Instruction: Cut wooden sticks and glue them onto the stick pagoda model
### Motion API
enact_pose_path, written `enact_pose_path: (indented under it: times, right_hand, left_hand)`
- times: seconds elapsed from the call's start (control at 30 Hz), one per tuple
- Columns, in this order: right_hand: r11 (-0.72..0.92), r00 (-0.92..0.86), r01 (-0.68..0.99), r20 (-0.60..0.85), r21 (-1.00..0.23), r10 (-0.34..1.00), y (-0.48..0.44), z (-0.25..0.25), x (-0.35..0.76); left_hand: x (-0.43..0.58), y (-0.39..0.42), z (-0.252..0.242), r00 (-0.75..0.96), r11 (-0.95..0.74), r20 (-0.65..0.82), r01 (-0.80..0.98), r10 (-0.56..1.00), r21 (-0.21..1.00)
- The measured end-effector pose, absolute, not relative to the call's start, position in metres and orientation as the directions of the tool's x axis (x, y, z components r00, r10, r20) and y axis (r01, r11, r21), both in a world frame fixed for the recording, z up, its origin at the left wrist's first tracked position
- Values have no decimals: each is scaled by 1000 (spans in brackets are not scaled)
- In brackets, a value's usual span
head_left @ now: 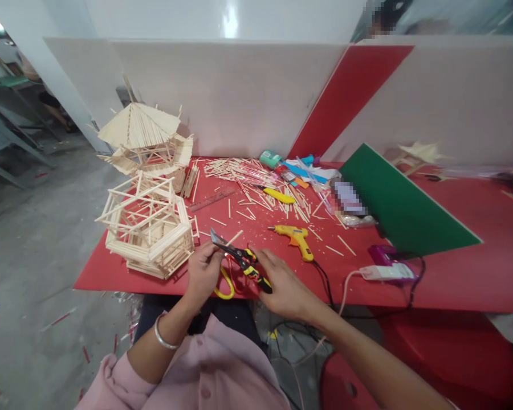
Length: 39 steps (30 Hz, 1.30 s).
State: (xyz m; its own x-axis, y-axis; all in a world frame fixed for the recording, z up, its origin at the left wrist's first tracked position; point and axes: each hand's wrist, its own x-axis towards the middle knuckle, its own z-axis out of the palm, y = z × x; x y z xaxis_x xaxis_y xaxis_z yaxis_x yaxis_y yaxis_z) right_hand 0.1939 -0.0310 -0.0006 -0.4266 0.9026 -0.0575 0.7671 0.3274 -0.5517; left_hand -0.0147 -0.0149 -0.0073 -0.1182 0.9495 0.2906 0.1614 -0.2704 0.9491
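Note:
My right hand point(284, 285) is wrapped round the black-and-yellow handles of a pair of cutting shears point(244, 261), whose blades point up and left. My left hand point(204, 269) is closed in a pinch beside the blades. A thin wooden stick point(235, 237) crosses at the blades, its lower end running toward the left fingers, which partly hide it. Under the shears lies a pair of scissors point(226, 285) with yellow and red handles. Left of my left hand stands a hexagonal stick frame point(147, 239), and behind it a stick model with a peaked roof point(139, 128).
Loose sticks point(243, 171) are heaped at the back of the red table point(256, 225), with a yellow cutter knife point(279, 195) and a clear ruler point(212, 200). To the right are a yellow glue gun point(297, 239), a green board point(404, 202) and a white power strip point(387, 273) with cables.

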Motion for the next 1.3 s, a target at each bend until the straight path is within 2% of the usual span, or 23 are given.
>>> enact_pose_path:
  times: [0.2,0.4,0.47,0.57,0.63,0.7,0.93,1.13,1.23,1.3]
  right_hand:
    - [340,-403,699,45,-629,914,-32,-13,189]
    - [301,-364,633,69,-713,929,-33,-23,188]
    - [298,-378,644,45,-704,925,-33,-29,193]
    - [302,-394,678,15,-671,919,-33,-36,200]
    - [308,-405,680,9,-665,914,-33,-37,202]
    - [316,-411,667,21,-674,912,-35,-33,202]
    - [306,-394,673,24,-673,919,-42,-18,195]
    - [257,-453,573,-41,-778,890,-43,-13,200]
    - [169,-451,475,-74,-863,889,-43,-2,202]
    - [26,-478,376,-170,-926,862,-43,4,204]
  left_hand:
    - [-15,-15,-5,-110,-342,385,285,916,895]
    - [-16,-17,-5,-43,-337,365,296,930,894]
    - [-16,-17,-6,-57,-284,306,249,950,926]
    - [-14,-16,-6,-3,-71,72,60,997,996]
    - [-14,-16,-3,78,79,-74,-72,994,994]
    - [-15,-17,0,125,160,-141,-156,982,975]
    - [-16,-21,1,151,280,-246,-285,958,917]
    - [-16,-17,-4,130,310,-285,-266,950,913]
    - [-18,-17,-4,128,298,-276,-204,953,932]
    - [-19,-18,-6,149,266,-242,-173,959,948]
